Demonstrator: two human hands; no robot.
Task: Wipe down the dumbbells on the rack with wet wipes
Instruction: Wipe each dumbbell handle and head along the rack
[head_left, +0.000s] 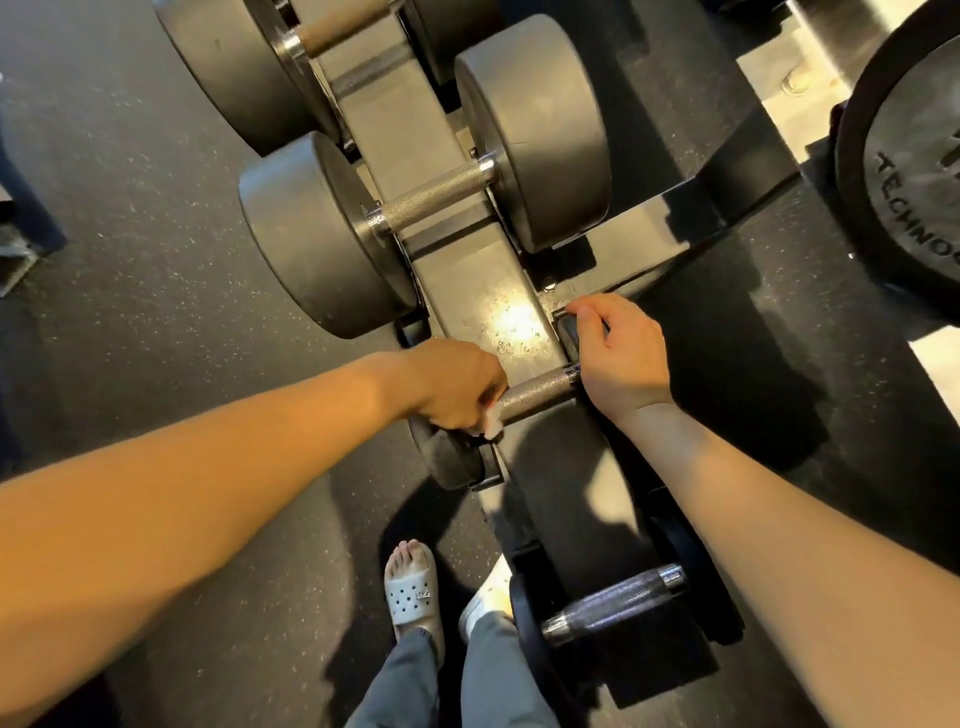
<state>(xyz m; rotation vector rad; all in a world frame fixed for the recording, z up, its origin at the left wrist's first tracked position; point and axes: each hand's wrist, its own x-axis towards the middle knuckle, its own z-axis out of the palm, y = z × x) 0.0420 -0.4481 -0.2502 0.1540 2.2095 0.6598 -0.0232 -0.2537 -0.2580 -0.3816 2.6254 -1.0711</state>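
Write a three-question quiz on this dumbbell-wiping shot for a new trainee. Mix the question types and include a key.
1. The wet wipe sits at: A) the small dumbbell's handle; B) the floor; C) a sandal.
2. True or false: the right hand hangs free, touching nothing.
3. Fill in: the wipe is held by the ___ hand.

Key
1. A.
2. False: its fingers curl round the same dumbbell's right end.
3. Left; the left hand grips it at the handle's left end.
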